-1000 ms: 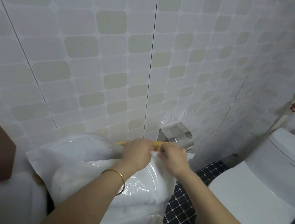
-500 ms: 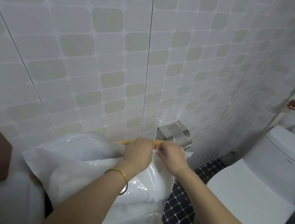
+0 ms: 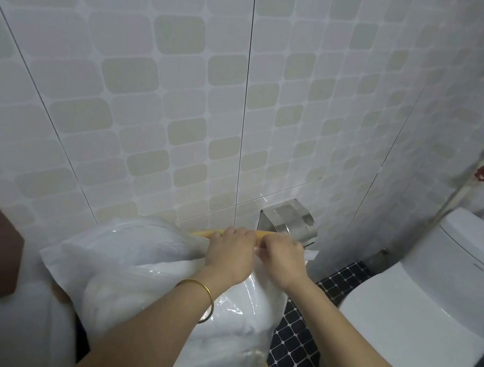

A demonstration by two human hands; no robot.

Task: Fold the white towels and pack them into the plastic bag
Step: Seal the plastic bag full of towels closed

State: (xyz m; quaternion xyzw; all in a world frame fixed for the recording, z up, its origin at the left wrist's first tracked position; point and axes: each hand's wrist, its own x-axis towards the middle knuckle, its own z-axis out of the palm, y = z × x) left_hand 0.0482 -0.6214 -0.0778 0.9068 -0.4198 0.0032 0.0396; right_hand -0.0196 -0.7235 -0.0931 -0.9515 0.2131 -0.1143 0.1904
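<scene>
Pinching the top edge of the plastic bag point(image 3: 139, 265), the left hand point(image 3: 231, 254) and right hand point(image 3: 281, 263) are gripping it side by side, close together. The white towels point(image 3: 235, 321) are sitting inside the bag, which is standing against the tiled wall point(image 3: 154, 87), just below a steel paper holder point(image 3: 290, 221), left of the toilet point(image 3: 425, 312).

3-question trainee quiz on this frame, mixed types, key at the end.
1. True or false: the towels are already in the bag.
2. What do the left hand and right hand both grip? A) bag B) toilet C) wall holder
3. Fill in: the bracelet is on the ____ wrist.
Key: 1 true; 2 A; 3 left.
</scene>
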